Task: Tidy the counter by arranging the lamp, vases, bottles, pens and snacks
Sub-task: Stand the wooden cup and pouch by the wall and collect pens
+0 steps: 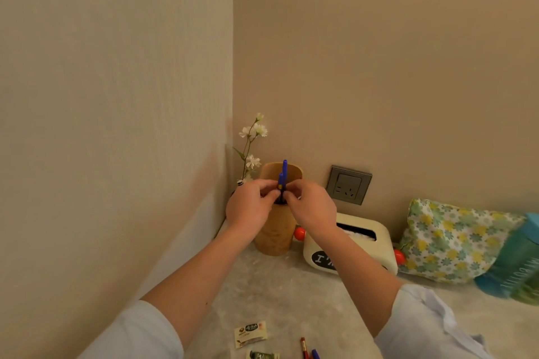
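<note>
Both hands, left hand [250,204] and right hand [312,207], pinch upright blue pens [282,181] directly over the wooden cup [275,234] at the table's [291,294] far corner, long axes vertical, each hand equally near.

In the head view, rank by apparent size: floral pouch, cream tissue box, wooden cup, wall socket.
1. floral pouch
2. cream tissue box and wooden cup: similar, both partly hidden by arms, so unranked
3. wall socket

Both arms outstretched, left hand [250,207] and right hand [313,207] meeting, fingertips pinched together
</note>
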